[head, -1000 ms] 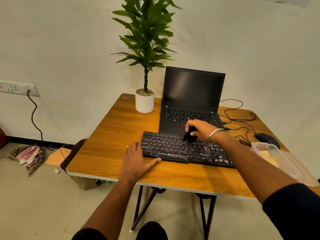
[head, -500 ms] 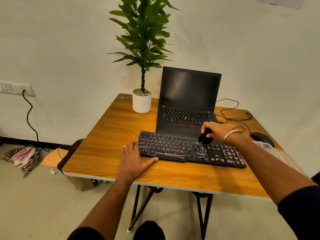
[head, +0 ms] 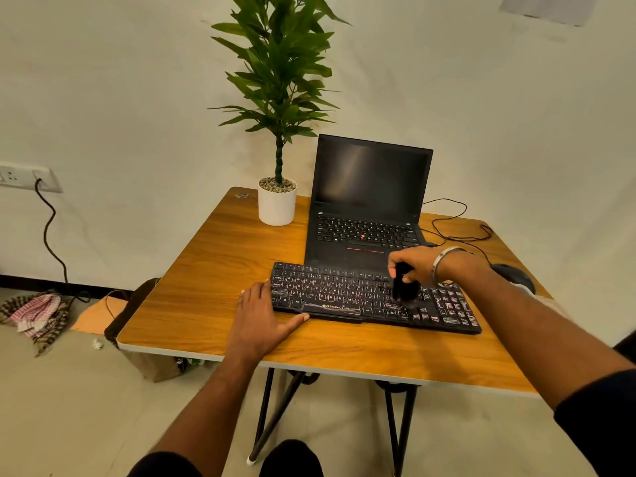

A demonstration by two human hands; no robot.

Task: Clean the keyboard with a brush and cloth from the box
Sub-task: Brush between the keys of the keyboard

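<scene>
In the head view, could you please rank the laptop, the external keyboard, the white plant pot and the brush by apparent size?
1. laptop
2. external keyboard, wider but thinner
3. white plant pot
4. brush, partly hidden by the right hand

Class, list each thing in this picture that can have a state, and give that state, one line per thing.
Laptop: lid open, screen dark.
Keyboard: flat on the table, being brushed.
Brush: upright, bristles on the keys.
Right hand: closed around the brush.
Left hand: open, flat, against the keyboard's left end.
Wall cable: plugged in.
</scene>
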